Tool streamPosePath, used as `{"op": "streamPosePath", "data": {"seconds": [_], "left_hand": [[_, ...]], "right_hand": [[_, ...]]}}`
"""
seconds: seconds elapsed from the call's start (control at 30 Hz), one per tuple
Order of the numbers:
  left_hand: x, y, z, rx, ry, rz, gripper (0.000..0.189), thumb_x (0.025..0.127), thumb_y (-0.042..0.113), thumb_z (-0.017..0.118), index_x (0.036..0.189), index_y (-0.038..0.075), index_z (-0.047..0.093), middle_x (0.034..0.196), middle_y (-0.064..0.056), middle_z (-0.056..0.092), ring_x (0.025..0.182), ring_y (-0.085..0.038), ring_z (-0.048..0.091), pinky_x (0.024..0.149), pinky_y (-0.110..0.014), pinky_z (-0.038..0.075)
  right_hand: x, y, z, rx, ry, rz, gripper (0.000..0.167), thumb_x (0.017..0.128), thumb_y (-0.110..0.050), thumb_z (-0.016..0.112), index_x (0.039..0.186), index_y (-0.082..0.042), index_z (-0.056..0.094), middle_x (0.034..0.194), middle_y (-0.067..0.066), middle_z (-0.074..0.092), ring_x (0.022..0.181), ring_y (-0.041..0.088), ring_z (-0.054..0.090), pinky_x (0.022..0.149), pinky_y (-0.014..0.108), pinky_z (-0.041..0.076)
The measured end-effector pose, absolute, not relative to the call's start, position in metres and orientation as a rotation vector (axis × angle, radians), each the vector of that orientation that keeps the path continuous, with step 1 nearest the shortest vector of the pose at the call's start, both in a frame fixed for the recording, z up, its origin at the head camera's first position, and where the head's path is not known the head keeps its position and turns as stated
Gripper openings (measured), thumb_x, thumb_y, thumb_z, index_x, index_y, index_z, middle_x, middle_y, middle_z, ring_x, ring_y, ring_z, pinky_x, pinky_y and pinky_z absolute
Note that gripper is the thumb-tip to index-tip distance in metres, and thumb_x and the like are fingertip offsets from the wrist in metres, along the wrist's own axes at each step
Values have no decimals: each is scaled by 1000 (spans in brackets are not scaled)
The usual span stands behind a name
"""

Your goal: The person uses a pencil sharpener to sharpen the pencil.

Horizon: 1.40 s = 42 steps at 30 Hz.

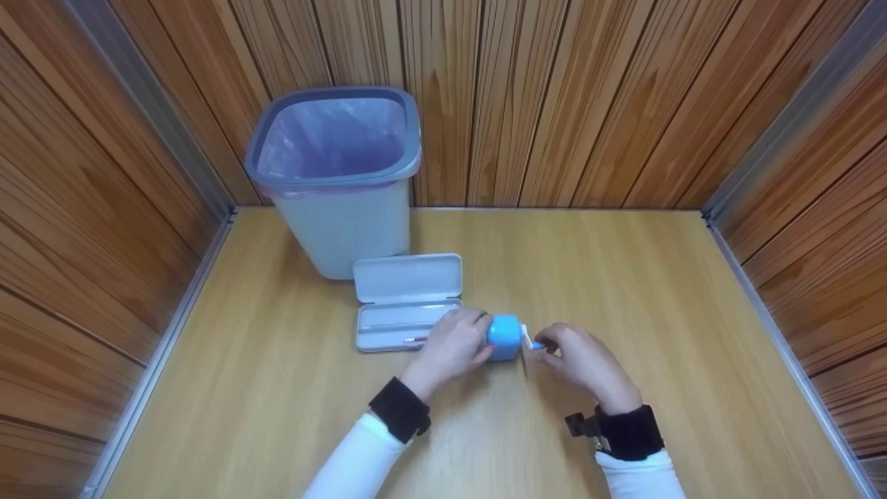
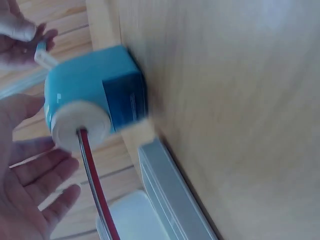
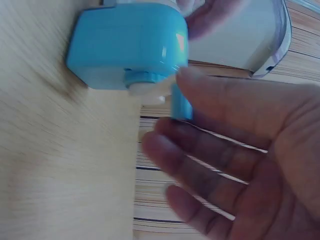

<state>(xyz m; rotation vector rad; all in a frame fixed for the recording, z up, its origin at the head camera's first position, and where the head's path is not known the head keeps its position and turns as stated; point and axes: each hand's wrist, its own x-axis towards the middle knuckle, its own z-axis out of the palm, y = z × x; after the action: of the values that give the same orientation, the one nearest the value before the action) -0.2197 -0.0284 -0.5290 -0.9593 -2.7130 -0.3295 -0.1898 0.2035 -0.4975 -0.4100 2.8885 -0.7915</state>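
A blue pencil sharpener [image 1: 504,337] stands on the table, its white round front [image 2: 70,125] facing left. A red and dark striped pencil [image 2: 95,185] is in its hole, and the free end reaches over the edge of the open pencil case [image 1: 388,338]. My left hand [image 1: 454,346] holds the sharpener at its pencil end, thumb on the near side; the other fingers [image 2: 52,175] are spread loosely and partly curled. With thumb and forefinger my right hand [image 1: 582,357] pinches the blue knob [image 3: 181,104] of the white crank. The pencil's tip is hidden inside.
A grey bin [image 1: 339,222] with a clear liner stands behind the case at the back left. The case lid [image 1: 409,277] lies open toward the bin. Wood-patterned walls [image 1: 554,104] enclose the table on the back and both sides.
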Motion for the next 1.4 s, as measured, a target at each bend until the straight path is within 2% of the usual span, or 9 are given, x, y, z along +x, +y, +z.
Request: {"op": "streamPosePath", "data": {"seconds": [0.23, 0.33, 0.57, 0.93, 1.4], "left_hand": [[-223, -6, -529, -970, -2753, -220, 49, 91, 43, 67, 124, 6, 63, 118, -7, 64, 109, -23, 60, 94, -38, 47], [-225, -1, -529, -971, -2766, -181, 50, 91, 43, 67, 126, 8, 63, 119, -7, 64, 109, -23, 59, 94, -38, 48], [-228, 3, -528, -967, -2724, -108, 48, 87, 44, 72, 117, 7, 67, 108, -5, 67, 101, -22, 61, 87, -36, 50], [-230, 6, -523, -947, -2817, -96, 43, 87, 44, 72, 111, 8, 70, 102, -5, 69, 94, -21, 63, 83, -35, 50], [-231, 6, -525, -993, -2787, -59, 43, 86, 42, 73, 112, 8, 70, 102, -4, 70, 91, -19, 64, 80, -33, 51]], "right_hand": [[-189, 201, -505, -457, 2956, -846, 12, 86, -8, 75, 99, -9, 75, 91, 1, 69, 85, 19, 66, 78, 38, 55], [-189, 201, -506, -469, 2965, -853, 12, 87, -9, 75, 98, -10, 75, 91, 0, 69, 86, 19, 66, 77, 38, 55], [-191, 203, -509, -524, 2993, -845, 11, 86, -6, 74, 97, -8, 76, 90, 1, 70, 85, 18, 66, 77, 38, 55], [-191, 203, -509, -478, 2977, -889, 14, 90, -8, 70, 104, -9, 75, 96, 3, 72, 88, 18, 67, 79, 38, 56], [-198, 204, -515, -694, 3125, -917, 14, 89, -2, 69, 101, -4, 76, 93, 4, 72, 87, 20, 69, 76, 36, 56]]}}
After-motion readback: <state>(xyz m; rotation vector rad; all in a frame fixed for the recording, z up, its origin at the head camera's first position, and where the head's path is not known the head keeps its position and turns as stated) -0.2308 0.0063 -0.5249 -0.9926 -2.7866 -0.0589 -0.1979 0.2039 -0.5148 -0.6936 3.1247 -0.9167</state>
